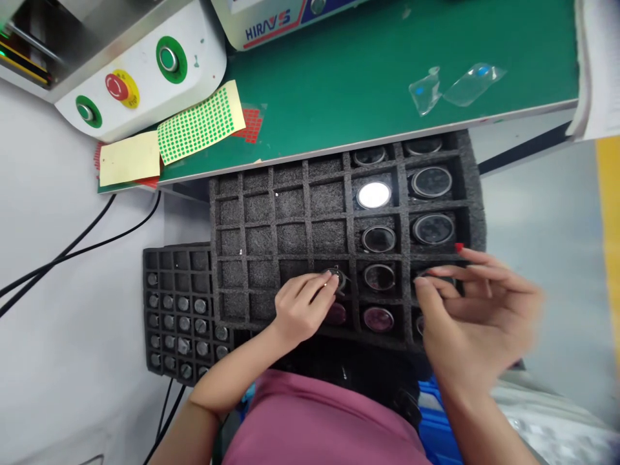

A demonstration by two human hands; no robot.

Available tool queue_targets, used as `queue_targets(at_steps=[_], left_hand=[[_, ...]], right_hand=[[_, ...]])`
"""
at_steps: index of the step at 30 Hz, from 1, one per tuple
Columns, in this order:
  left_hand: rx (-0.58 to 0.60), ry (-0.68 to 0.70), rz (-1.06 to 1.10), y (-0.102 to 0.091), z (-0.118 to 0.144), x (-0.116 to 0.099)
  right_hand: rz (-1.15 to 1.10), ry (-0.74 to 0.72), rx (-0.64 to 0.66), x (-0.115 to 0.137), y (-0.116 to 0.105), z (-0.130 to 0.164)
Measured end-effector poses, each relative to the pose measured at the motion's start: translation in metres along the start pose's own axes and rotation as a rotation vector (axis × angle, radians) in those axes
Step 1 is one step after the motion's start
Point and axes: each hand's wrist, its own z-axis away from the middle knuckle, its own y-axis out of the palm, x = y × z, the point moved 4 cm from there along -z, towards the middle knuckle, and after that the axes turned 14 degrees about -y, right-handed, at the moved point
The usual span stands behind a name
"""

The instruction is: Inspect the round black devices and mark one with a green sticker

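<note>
- My left hand (303,309) pinches a round lens (336,278) in the foam tray (290,213), fingers half covering it.
- My right hand (472,310), blurred, spread loosely, hides the neighbouring compartment.

Single head-worn view, looking steeply down, close over the foam tray (290,213), green bench (387,77) at top
</note>
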Motion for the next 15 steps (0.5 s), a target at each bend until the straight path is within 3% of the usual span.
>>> queue_targets(at_steps=[3, 7, 11, 13, 15], left_hand=[[0.075, -0.067, -0.084, 0.015, -0.001, 0.002], [0.132, -0.161, -0.202, 0.019, -0.011, -0.014], [0.416, -0.196, -0.252, 0.022, -0.019, -0.029], [0.527, -0.187, -0.163, 0.027, -0.016, -0.032], [0.54, -0.203, -0.018, 0.03, -0.012, -0.027]], right_hand=[[0.047, -0.047, 0.067, -0.004, 0.002, 0.004], [0.074, -0.115, 0.093, -0.008, 0.006, 0.008], [0.108, -0.127, 0.165, -0.017, 0.012, 0.016], [0.117, -0.061, 0.176, -0.029, 0.014, 0.023], [0.103, 0.082, 0.157, -0.047, 0.017, 0.031]])
